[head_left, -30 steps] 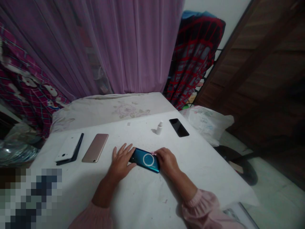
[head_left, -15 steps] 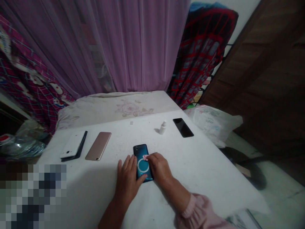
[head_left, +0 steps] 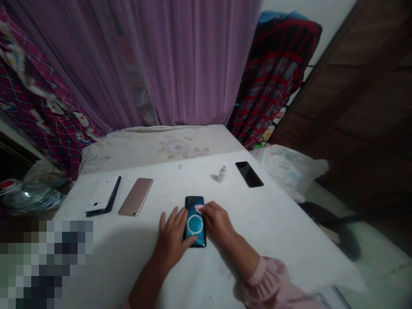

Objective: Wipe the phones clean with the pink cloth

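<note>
White tabletop (head_left: pixel 273 223), teal phone (head_left: pixel 195 231) still lengthwise under open hands (head_left: pixel 174 236), right (head_left: pixel 219 221) touching pink scrap (head_left: pixel 199 209)

A rose-gold smartphone (head_left: pixel 135 197) left of the left hand (head_left: pixel 173 237), a white phone (head_left: pixel 102 194) farther left, a small white dropper bottle (head_left: pixel 222 174) ahead of the right hand (head_left: pixel 218 222), a black smartphone (head_left: pixel 249 174) just right of the bottle

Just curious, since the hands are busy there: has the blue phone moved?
Yes, the blue phone turned: once along the table's far edge, now pointing toward it.
</note>
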`<move>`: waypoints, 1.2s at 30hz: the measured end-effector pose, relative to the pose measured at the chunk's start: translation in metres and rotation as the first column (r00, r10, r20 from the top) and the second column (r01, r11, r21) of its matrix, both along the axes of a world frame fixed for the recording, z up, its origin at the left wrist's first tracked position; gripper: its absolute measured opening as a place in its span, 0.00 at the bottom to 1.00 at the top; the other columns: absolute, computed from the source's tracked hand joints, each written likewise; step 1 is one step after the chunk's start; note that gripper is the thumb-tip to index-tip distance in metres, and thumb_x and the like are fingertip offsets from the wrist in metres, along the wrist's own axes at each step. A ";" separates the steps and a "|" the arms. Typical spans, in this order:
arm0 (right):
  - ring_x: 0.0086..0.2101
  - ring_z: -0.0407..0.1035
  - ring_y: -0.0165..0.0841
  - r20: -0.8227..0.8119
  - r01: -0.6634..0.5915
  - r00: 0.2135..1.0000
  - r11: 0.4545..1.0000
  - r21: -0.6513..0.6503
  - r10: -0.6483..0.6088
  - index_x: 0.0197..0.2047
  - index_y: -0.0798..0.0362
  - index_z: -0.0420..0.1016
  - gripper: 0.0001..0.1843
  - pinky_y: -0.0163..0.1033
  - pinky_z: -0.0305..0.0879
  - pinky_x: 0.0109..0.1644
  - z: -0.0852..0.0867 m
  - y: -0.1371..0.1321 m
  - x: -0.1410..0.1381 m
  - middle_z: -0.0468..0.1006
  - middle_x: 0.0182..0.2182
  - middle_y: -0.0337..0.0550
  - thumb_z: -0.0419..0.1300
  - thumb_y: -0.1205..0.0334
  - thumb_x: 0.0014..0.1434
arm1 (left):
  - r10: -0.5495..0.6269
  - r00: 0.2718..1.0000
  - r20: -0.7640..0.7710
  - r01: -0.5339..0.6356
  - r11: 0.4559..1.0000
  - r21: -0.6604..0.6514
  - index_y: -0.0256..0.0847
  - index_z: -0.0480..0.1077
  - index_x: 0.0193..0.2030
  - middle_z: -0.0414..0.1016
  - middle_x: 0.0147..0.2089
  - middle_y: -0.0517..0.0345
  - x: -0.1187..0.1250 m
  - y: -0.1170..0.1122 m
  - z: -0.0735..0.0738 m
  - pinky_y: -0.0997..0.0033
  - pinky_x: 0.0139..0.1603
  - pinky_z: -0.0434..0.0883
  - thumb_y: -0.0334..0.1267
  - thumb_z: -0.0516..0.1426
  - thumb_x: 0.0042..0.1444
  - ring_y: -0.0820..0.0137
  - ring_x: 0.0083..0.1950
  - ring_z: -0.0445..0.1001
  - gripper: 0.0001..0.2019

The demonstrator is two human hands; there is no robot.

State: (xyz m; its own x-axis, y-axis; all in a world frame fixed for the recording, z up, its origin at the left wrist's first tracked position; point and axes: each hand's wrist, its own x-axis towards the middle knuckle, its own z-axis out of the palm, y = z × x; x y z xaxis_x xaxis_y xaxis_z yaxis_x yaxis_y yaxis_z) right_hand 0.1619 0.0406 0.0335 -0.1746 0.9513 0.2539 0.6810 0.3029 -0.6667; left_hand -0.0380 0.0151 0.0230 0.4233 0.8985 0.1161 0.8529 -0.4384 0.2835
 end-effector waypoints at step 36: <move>0.33 0.68 0.34 0.396 0.149 0.908 0.989 0.005 -0.139 0.37 0.52 0.82 0.15 0.35 0.60 0.36 0.015 0.047 -0.002 0.77 0.33 0.47 0.54 0.60 0.65 | 0.032 0.999 0.044 -0.033 0.999 0.015 0.33 0.49 0.70 0.56 0.71 0.42 0.009 -0.004 -0.013 0.45 0.70 0.48 0.41 0.54 0.58 0.53 0.73 0.49 0.34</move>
